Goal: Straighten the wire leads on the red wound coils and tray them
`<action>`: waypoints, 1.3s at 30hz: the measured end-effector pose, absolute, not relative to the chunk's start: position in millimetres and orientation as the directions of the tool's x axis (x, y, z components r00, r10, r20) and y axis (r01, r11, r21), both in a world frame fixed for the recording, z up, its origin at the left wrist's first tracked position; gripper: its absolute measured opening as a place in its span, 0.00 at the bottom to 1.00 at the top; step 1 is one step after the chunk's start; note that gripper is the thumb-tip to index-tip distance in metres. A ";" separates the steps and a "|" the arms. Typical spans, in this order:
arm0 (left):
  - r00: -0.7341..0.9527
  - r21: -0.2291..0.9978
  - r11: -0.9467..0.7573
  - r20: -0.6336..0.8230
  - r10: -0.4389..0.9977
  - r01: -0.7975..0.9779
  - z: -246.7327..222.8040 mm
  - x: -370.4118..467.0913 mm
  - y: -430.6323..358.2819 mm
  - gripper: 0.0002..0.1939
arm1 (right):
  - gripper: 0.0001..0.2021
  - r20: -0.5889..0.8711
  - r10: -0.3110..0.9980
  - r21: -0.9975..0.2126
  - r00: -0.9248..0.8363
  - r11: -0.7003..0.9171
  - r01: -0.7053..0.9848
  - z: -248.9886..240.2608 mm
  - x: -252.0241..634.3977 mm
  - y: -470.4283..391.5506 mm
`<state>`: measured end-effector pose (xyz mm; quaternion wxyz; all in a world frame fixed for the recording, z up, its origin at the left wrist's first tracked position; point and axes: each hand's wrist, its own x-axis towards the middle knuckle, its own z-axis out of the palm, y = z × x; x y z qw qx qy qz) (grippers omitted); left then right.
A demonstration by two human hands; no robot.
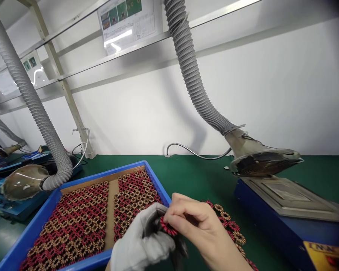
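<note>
My left hand, in a grey-white glove with dark fingertips, is closed around a small red wire-wound stator. My bare right hand pinches at the same stator from the right; its fingertips hide part of the ring, and whether they hold a wire end I cannot tell. Beyond and left of the gloved hand, a blue tray contains rows of red and copper-coloured stators on brown board. More loose stators lie on the green table just right of my right hand.
A fume-extraction hood on a grey hose hangs over a blue box with a metal top at the right. Another hood stands at the left. A thin bent metal tube crosses the back of the green table.
</note>
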<state>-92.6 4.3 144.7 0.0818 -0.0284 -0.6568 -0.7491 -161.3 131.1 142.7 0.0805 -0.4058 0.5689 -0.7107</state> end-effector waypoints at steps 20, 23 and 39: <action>-0.898 0.893 0.355 0.371 -0.236 0.276 144.2 -80.5 5.1 0.09 | 0.12 0.486 -0.504 -0.871 -0.714 -0.213 -0.443 149.8 -152.2 145.4; -0.857 0.780 0.534 0.482 -0.180 0.326 140.1 -84.8 0.2 0.11 | 0.09 0.501 -0.484 -0.851 -0.717 -0.127 -0.510 153.4 -149.6 145.4; -0.984 0.938 -0.302 0.146 -0.105 0.172 142.5 -98.4 4.7 0.24 | 0.18 0.433 -0.504 -0.901 -0.748 -0.279 -0.333 145.7 -148.6 128.1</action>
